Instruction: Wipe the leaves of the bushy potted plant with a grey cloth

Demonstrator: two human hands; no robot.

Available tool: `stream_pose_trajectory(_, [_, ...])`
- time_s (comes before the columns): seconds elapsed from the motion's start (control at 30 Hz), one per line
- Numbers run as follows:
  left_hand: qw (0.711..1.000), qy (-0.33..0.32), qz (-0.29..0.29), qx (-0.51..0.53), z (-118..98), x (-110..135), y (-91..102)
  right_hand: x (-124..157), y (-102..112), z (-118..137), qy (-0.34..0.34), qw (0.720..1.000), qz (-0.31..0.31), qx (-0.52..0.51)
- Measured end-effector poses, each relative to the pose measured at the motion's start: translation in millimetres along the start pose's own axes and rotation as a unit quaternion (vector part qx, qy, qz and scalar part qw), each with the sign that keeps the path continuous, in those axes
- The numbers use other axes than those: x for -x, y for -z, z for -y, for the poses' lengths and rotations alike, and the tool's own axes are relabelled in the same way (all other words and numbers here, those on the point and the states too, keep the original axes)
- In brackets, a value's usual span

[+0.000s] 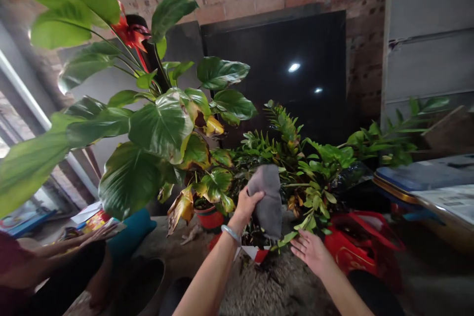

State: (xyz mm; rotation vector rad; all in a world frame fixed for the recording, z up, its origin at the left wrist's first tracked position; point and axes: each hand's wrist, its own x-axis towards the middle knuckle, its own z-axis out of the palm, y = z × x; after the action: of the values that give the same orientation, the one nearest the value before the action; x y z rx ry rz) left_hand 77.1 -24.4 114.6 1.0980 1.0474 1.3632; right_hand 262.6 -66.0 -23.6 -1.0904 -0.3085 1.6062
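Note:
My left hand (246,206), with a pale bangle at the wrist, grips a grey cloth (268,202) with the thumb on top. The cloth hangs in front of leafy potted plants, hiding part of them. Lower right of it, my right hand (308,251) has its palm turned up and fingers stretched out. Its fingertips are at a green leaf (288,239) on a low stem; whether they touch it I cannot tell. Beneath the cloth is a red and white pot or wrapper (259,254), partly covered.
A tall large-leaved plant (161,126) with browned lower leaves fills the left, above a red pot (209,218). A red bag (355,242) stands at right, beside stacked items (425,177). Another person's hands (92,237) are at far left, near a dark basin (142,281).

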Motion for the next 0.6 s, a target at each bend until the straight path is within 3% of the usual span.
stream_pose_trajectory(0.07, [0.996,0.047,0.037,-0.062,22.5,12.7,3.7,0.5,1.1,-0.3,-0.005,1.000,-0.008,-0.002])
stream_pose_trajectory(0.13, [0.980,0.107,0.124,-0.109,31.5,26.4,13.2,2.6,3.6,-0.6,-0.011,1.000,-0.017,-0.008])
stream_pose_trajectory(0.23, [0.968,0.115,0.195,-0.110,9.8,28.8,22.5,7.8,7.9,0.3,-0.019,0.999,-0.031,-0.023])
stream_pose_trajectory(0.33, [0.989,0.035,0.141,-0.038,-24.8,6.4,16.3,14.1,9.3,3.9,-0.021,0.999,-0.029,-0.029])
stream_pose_trajectory(0.4, [0.997,-0.001,0.075,0.027,-30.5,-8.1,9.3,17.2,8.3,6.7,-0.025,0.999,-0.026,-0.031])
stream_pose_trajectory(0.5, [0.999,0.015,0.000,0.038,-1.3,-4.8,8.3,17.5,6.9,8.1,-0.023,0.999,-0.029,-0.024])
stream_pose_trajectory(0.6, [0.992,0.109,0.047,-0.044,39.7,25.9,24.7,13.1,9.2,3.7,-0.020,0.999,-0.033,-0.002])
